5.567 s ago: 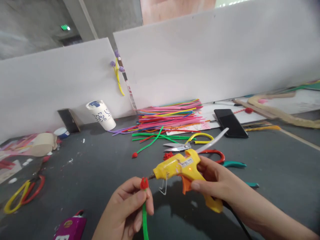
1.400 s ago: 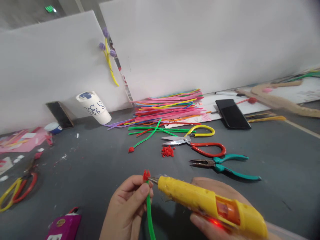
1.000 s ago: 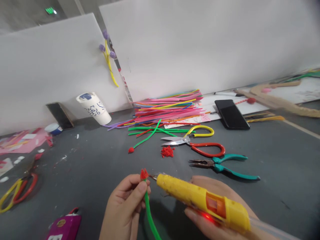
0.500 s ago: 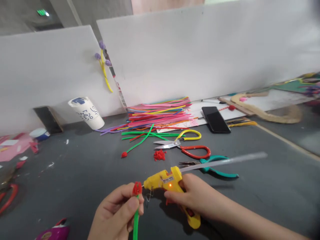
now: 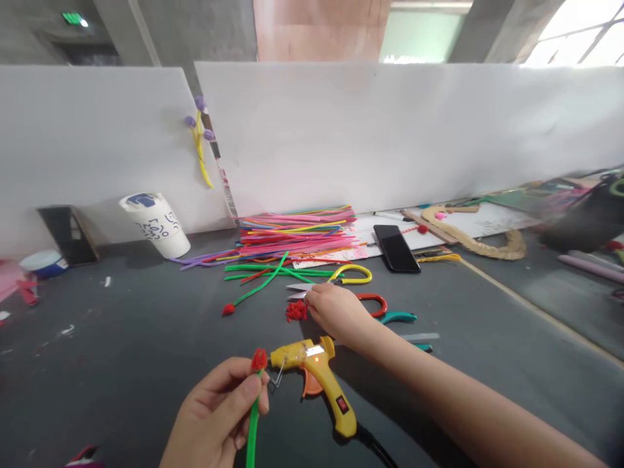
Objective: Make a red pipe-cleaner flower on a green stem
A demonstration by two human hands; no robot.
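Observation:
My left hand (image 5: 219,409) pinches a green pipe cleaner (image 5: 252,432) upright, with a small red tuft (image 5: 259,359) at its top. The yellow glue gun (image 5: 292,355) lies on the table, its light lit and its nozzle right beside the tuft. Farther forward, my right hand (image 5: 338,312) reaches to a pile of short red pieces (image 5: 296,311), fingers bent together at the pile's right edge. What those fingertips hold, if anything, is hidden. Scissors (image 5: 355,273) with one yellow and one red handle lie partly under that hand. Teal-handled pliers (image 5: 400,317) are half covered by the forearm.
Behind the scissors lie green pipe cleaners (image 5: 253,275), one red-tipped, and a bundle of colored ones (image 5: 297,237). A phone (image 5: 397,248) lies to their right. A white cup (image 5: 156,224) stands at left. White panels (image 5: 390,136) border the table's back.
My right hand has let go of the glue gun, leaving it on the table, and moved forward to the red pieces. My left hand still holds the green pipe cleaner. The camera view has tilted up.

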